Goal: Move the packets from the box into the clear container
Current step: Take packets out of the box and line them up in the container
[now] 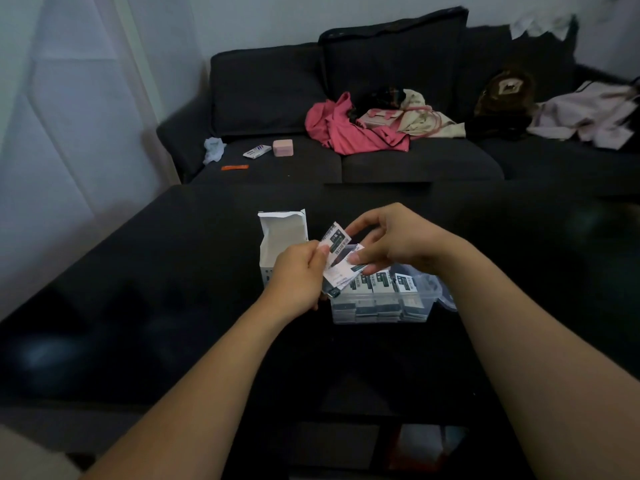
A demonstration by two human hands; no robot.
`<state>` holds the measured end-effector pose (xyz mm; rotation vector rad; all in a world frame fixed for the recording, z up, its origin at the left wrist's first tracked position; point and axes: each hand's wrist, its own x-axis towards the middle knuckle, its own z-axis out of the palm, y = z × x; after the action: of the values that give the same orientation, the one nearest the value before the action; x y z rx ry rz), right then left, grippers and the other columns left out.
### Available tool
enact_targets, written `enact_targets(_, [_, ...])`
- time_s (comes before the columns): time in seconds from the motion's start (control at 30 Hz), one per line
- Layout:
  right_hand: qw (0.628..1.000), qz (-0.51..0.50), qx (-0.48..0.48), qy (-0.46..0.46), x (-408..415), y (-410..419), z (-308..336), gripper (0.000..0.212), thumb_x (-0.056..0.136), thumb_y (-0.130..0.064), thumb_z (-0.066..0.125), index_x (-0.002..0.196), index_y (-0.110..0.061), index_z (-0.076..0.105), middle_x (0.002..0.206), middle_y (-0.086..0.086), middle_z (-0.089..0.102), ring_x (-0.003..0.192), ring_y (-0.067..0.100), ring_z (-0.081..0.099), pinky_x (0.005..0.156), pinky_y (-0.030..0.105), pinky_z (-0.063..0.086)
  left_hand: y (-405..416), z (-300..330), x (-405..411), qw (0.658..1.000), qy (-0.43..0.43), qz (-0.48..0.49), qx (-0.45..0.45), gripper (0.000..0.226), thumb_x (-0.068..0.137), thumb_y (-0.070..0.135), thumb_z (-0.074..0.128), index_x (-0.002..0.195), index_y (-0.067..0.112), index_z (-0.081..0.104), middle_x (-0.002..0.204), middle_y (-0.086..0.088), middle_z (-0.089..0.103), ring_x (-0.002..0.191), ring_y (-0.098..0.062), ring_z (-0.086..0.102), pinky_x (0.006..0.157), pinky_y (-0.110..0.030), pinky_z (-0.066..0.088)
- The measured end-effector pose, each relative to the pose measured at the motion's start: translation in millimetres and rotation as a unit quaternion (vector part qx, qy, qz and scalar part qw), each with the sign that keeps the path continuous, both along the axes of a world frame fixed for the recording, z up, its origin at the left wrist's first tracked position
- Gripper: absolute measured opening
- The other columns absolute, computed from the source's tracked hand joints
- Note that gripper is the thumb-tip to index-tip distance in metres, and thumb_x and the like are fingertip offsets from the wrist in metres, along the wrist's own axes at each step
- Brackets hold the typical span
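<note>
A white cardboard box (277,237) stands open on the black table (138,306), its flap up. Right of it sits the clear container (381,311), holding several white-and-dark packets (388,284) in rows. My left hand (299,275) grips a small bunch of packets (337,258) between the box and the container. My right hand (384,239) pinches the top of the same bunch with thumb and fingers, just above the container's left end.
Behind the table runs a dark sofa (381,157) with pink clothes (346,128), a bag, a pink case (283,147) and small litter. A crumpled clear plastic piece (446,299) lies at the container's right end.
</note>
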<state>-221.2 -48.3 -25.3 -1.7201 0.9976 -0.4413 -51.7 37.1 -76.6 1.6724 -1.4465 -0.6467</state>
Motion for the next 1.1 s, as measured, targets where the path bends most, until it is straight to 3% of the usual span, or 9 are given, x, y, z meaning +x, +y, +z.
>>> enact_targets(0.2, [0.995, -0.010, -0.003, -0.103, -21, 1, 14, 0.044, 0.079, 0.004, 0.077, 0.119, -0.009, 0.067, 0.087, 0.013, 0.076, 0.075, 0.020, 0.074, 0.059, 0.023, 0.059, 7, 14, -1, 0.936, 0.330, 0.002, 0.122, 0.031, 0.110, 0.028, 0.039, 0.122, 0.010, 0.061, 0.099, -0.016, 0.077, 0.072, -0.020, 0.075, 0.048, -0.027, 0.056])
enact_targets(0.3, [0.996, 0.014, -0.048, -0.070, -10, 4, 11, 0.041, 0.079, 0.004, 0.077, 0.117, -0.009, 0.066, 0.087, 0.015, 0.077, 0.072, 0.020, 0.074, 0.060, 0.024, 0.060, 11, 17, -4, 0.905, 0.391, -0.067, 0.155, 0.034, 0.110, 0.029, 0.037, 0.128, 0.009, 0.058, 0.103, -0.019, 0.077, 0.082, -0.026, 0.077, 0.051, -0.029, 0.058])
enact_targets(0.43, [0.990, 0.019, -0.140, -0.012, 1, 4, 6, 0.039, 0.078, -0.001, 0.081, 0.114, -0.012, 0.068, 0.086, 0.011, 0.077, 0.071, 0.018, 0.074, 0.064, 0.026, 0.060, 6, 13, -4, 0.906, 0.374, -0.102, 0.167, 0.054, 0.105, 0.050, 0.039, 0.126, 0.006, 0.063, 0.094, -0.015, 0.075, 0.076, -0.021, 0.073, 0.051, -0.027, 0.056])
enact_targets(0.57, [0.968, -0.014, -0.250, 0.020, 10, 3, -3, 0.037, 0.087, -0.024, 0.077, 0.123, -0.021, 0.068, 0.111, 0.001, 0.067, 0.096, 0.018, 0.067, 0.082, 0.033, 0.059, 1, 5, -7, 0.935, 0.297, -0.120, 0.149, 0.024, 0.102, 0.026, 0.058, 0.121, 0.013, 0.065, 0.085, -0.002, 0.065, 0.070, -0.009, 0.064, 0.050, -0.020, 0.048])
enact_targets(0.63, [0.974, 0.003, -0.226, 0.008, 17, 8, -5, 0.044, 0.097, -0.031, 0.065, 0.139, -0.019, 0.057, 0.128, 0.001, 0.060, 0.110, 0.015, 0.061, 0.081, 0.023, 0.056, 1, 3, -13, 0.951, 0.263, -0.118, 0.110, 0.016, 0.102, 0.021, 0.058, 0.114, 0.014, 0.064, 0.085, -0.003, 0.064, 0.068, -0.008, 0.063, 0.049, -0.021, 0.047])
enact_targets(0.73, [0.975, 0.069, -0.208, 0.035, 26, 16, -7, 0.049, 0.101, -0.035, 0.056, 0.145, -0.014, 0.050, 0.131, -0.001, 0.058, 0.113, 0.009, 0.057, 0.075, 0.014, 0.049, -2, 1, -25, 0.985, 0.160, -0.054, 0.041, 0.010, 0.099, 0.011, 0.058, 0.107, 0.014, 0.063, 0.087, -0.009, 0.066, 0.062, -0.013, 0.065, 0.044, -0.025, 0.048])
enact_targets(0.87, [0.965, 0.072, -0.238, 0.083, 16, 13, -1, 0.040, 0.099, -0.037, 0.060, 0.134, -0.018, 0.058, 0.120, 0.000, 0.064, 0.101, 0.012, 0.063, 0.078, 0.024, 0.053, -11, -7, -37, 0.997, -0.017, 0.020, -0.070, 0.012, 0.094, 0.019, 0.062, 0.099, 0.015, 0.072, 0.074, -0.003, 0.067, 0.069, -0.023, 0.070, 0.055, -0.033, 0.054])
enact_targets(0.97, [0.964, 0.051, -0.254, 0.055, -1, 10, 4, 0.019, 0.094, -0.032, 0.069, 0.108, -0.020, 0.070, 0.092, -0.001, 0.071, 0.075, 0.007, 0.068, 0.062, 0.027, 0.057, -16, -6, -43, 0.997, 0.006, 0.035, -0.073, 0.024, 0.096, 0.031, 0.061, 0.081, 0.015, 0.069, 0.060, 0.000, 0.064, 0.057, -0.016, 0.066, 0.054, -0.029, 0.051])
enact_targets(1.1, [0.968, 0.073, -0.238, 0.028, -20, 9, 10, 0.016, 0.089, -0.019, 0.075, 0.105, -0.017, 0.072, 0.094, 0.003, 0.074, 0.076, 0.007, 0.066, 0.066, 0.023, 0.055, -21, -2, -48, 0.995, 0.090, 0.003, -0.038, 0.019, 0.101, 0.032, 0.057, 0.100, 0.016, 0.066, 0.066, -0.005, 0.069, 0.051, -0.013, 0.066, 0.045, -0.026, 0.050])
